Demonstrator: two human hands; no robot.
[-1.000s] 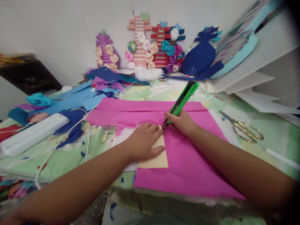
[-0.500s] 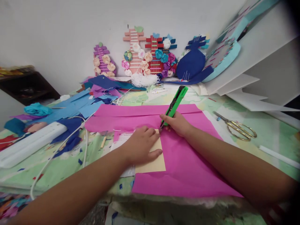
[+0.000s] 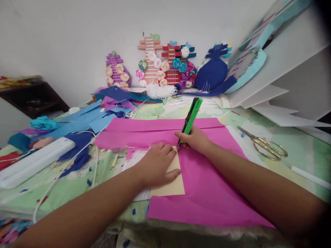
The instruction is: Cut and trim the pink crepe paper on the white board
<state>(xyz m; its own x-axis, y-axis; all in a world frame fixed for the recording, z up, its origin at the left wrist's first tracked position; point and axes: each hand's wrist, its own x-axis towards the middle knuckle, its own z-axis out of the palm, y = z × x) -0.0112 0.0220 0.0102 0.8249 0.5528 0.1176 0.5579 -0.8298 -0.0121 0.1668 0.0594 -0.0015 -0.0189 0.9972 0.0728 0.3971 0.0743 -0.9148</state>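
My right hand (image 3: pixel 195 140) is closed around a green utility knife (image 3: pixel 190 119), held tilted with its tip down at the upper right corner of a cream card (image 3: pixel 176 184). That card lies over a large magenta paper sheet (image 3: pixel 207 193). Pressing flat on the card, my left hand (image 3: pixel 158 165) has its thumb apart from the other fingers and hides much of the card. White paper shows at the card's left side. A magenta strip (image 3: pixel 160 124) runs along the far edge of the sheet.
Gold-handled scissors (image 3: pixel 267 146) and a white stick (image 3: pixel 310 176) lie at right. At left are a white power strip (image 3: pixel 38 162), its cord, and blue paper scraps (image 3: pixel 85 117). Decorated paper instruments (image 3: pixel 172 67) lean on the wall; white boards (image 3: pixel 284 82) stand at right.
The view has tipped slightly, so everything sits a little lower. The utility knife stands somewhat more upright in my right hand. My left hand still presses on the card.
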